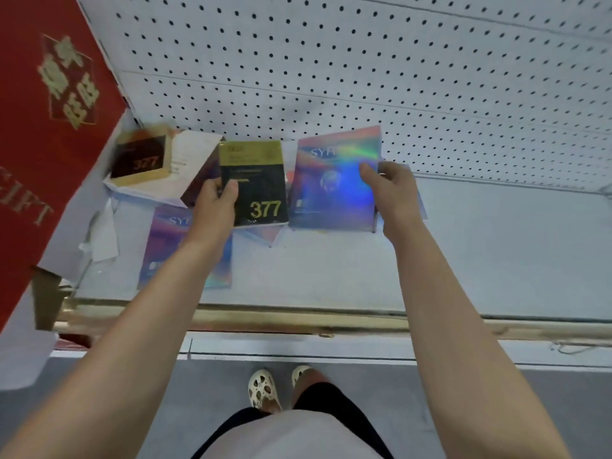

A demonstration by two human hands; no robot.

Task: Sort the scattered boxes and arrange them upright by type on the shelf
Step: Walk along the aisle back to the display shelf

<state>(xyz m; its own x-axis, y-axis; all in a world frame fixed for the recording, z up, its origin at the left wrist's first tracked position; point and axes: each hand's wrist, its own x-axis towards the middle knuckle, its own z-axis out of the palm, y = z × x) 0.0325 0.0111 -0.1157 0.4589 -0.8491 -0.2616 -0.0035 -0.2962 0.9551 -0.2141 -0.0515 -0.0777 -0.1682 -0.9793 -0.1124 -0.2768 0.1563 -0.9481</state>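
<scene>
Left hand [215, 197] gripping black-and-gold "377" box [256, 183] at its left edge, thumb curled over the front, box held upright above the shelf [480, 246]. Right hand [390, 187] holding holographic "SYF" box [334, 183] at its right edge, thumb on the front, fingers wrapped behind, box upright just beside the 377 box. Second 377 box [140, 159] lying tilted at back left on a white box [185, 160]. Another holographic box [175, 240] flat on shelf under left forearm. Red gift box [43, 127] at far left. Pegboard [364, 61] behind.
</scene>
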